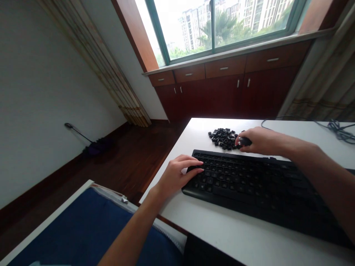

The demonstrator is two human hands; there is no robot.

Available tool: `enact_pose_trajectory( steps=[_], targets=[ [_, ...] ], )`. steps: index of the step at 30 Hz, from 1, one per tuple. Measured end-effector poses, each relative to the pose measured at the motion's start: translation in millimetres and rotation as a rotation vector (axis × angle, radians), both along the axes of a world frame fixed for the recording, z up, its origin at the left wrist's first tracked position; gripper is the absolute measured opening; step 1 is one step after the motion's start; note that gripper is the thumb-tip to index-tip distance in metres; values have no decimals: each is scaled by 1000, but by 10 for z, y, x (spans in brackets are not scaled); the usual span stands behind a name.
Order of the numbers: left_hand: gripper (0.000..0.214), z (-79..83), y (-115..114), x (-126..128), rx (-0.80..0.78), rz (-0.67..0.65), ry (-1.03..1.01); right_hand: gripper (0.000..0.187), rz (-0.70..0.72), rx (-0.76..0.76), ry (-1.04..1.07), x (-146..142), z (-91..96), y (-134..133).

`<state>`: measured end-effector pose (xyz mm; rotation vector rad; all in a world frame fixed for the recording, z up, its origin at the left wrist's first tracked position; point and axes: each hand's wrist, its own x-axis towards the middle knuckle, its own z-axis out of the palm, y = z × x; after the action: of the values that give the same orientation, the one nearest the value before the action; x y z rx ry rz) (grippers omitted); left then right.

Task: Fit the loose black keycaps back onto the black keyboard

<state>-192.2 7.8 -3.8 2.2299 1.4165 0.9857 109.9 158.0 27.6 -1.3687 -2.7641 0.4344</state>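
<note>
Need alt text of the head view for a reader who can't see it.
The right hand pinches a black keycap just above the far edge of a black computer keyboard, beside a pile of loose black keycaps on a white desk. The left hand rests its fingers on the keys.

The keyboard lies across the desk, with a pile of keycaps just behind it near the far edge and a cable in the far right corner. The left hand rests on the keyboard's left end, the right hand beside the pile. Cabinets stand beyond the desk.
</note>
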Motion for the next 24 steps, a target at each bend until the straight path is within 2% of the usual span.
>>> enact_pose_trajectory(
  steps=[5,10,14,20,24],
  targets=[
    [20,-22,-5,-27,98,-81,-9,19,-39,-31,-32,42,10,14],
    [20,-45,-7,-84,129,-222,17,16,-67,-33,-99,29,161,-85],
    [22,-72,5,-124,112,-235,30,14,-99,-80,-163,16,237,-150],
    [21,-69,9,-125,105,-237,42,12,-111,-95,-155,6,224,-159],
    [22,-57,-6,-115,120,-237,31,29,-92,-34,-8,-75,334,-236]
  ],
)
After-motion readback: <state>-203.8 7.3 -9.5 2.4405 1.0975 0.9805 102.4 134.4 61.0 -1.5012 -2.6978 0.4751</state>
